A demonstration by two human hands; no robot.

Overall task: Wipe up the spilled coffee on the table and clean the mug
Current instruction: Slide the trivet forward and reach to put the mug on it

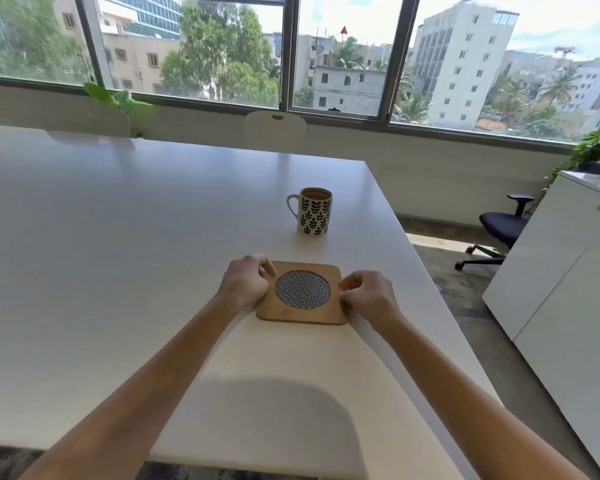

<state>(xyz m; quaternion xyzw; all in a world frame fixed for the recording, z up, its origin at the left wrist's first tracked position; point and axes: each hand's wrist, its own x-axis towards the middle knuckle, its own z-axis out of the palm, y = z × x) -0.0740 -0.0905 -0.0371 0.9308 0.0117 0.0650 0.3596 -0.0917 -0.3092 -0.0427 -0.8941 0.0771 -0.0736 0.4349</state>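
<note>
A white mug point(313, 211) with a black leaf pattern stands upright on the white table point(118, 220), handle to the left, with brown coffee inside. In front of it lies a square wooden coaster point(303, 313) with a round woven centre. My left hand point(245, 280) grips the coaster's left edge with curled fingers. My right hand point(368, 294) grips its right edge the same way. The coaster lies flat on the table. I see no spilled coffee on the table surface.
The table's right edge runs diagonally just right of the mug and coaster. A white cabinet point(551, 271) and a dark office chair point(499, 226) stand to the right. A white chair back point(274, 128) shows at the far side, below the windows.
</note>
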